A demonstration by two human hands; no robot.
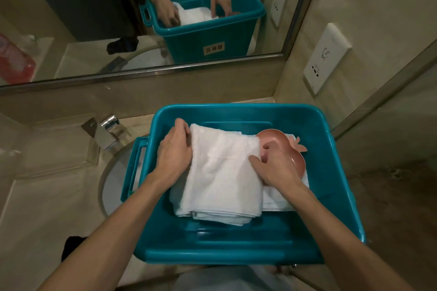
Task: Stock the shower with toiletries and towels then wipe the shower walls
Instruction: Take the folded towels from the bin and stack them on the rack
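Both hands inside teal bin (340,172) on worktop: left hand (175,151) grips folded white towel (224,172) at its left edge, right hand (276,168) presses its right side beside pink dish (298,160).

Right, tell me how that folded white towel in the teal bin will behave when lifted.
The white towel is probably floppy: its layered edges already sag unevenly. It looks light for its bulk. Lifted by one side, the folds would likely fall open, so both hands help.
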